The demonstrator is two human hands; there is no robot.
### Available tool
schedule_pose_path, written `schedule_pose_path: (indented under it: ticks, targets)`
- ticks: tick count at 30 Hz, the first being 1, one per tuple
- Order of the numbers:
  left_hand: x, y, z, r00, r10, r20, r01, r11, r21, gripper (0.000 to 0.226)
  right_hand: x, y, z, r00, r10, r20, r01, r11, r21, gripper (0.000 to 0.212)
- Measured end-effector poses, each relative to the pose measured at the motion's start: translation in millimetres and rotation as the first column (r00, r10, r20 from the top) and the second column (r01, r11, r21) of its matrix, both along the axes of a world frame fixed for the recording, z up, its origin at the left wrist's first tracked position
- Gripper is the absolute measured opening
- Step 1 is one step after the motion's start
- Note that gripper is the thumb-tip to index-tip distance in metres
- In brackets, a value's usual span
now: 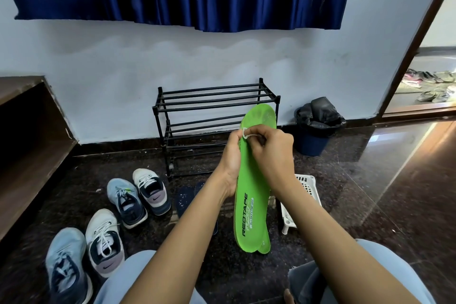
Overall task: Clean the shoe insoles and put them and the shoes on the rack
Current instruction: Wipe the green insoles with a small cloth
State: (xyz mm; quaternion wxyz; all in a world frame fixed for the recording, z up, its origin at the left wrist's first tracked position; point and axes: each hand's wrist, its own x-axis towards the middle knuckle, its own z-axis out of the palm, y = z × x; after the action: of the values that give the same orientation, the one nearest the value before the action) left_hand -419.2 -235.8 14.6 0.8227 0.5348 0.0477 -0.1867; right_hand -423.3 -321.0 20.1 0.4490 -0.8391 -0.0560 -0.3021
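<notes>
Counting four shoes (123, 217), two green insoles (251, 192), one rack (212, 103).

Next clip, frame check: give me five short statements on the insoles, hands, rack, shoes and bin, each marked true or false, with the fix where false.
1. The left hand holds green insoles. True.
2. The right hand rests on the floor. False: it is up at the insoles, pinching something small and white against them.
3. The rack already holds shoes. False: no shoes are on its shelves.
4. Four shoes stand on the floor to the left of the arms. True.
5. The bin stands left of the rack. False: it stands to its right, by the wall.
</notes>
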Motion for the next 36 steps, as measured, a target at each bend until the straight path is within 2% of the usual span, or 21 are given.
schedule_pose_path:
  ticks: [4,11,18,25,29,32,36]
  targets:
    - [-0.1,-0.5,-0.2,1.000,-0.026,0.003,0.026,1.000,0.014,0.059,2.4,-1.6,-0.1,1.000,-0.030,0.002,0.030,0.999,0.022,0.016]
    - [4.3,4.4,0.4,1.000,0.028,-0.006,-0.028,1.000,0.011,0.058,-2.0,3.0,-3.4,0.997,0.052,-0.055,-0.052,0.999,-0.005,0.016]
    - [0.9,-5.4,-8.6,0.999,-0.035,0.027,0.033,0.998,0.055,0.065,8.5,-10.3,0.2,0.996,-0.067,-0.052,0.068,0.997,0.024,0.015]
    - [8.6,5.6,-5.4,1.000,0.016,0.024,-0.018,0.995,0.100,0.067,-4.0,0.6,-4.6,0.996,0.047,-0.075,-0.045,0.999,0.024,0.016]
    - [3.3,-0.9,-4.3,0.999,-0.024,0.041,0.020,0.994,0.110,0.056,-0.4,-6.1,0.1,0.998,-0.007,-0.058,0.010,0.999,0.050,0.016]
    - [1.6,-4.3,-5.8,0.998,-0.032,0.046,0.027,0.995,0.101,0.060,3.2,-7.5,0.7,0.998,-0.048,-0.038,0.050,0.998,0.049,0.015]
    - [2.0,1.0,-1.5,0.999,0.026,0.043,-0.031,0.993,0.113,0.057,1.8,-0.1,-1.8,0.999,0.011,-0.053,-0.010,1.000,0.028,0.015]
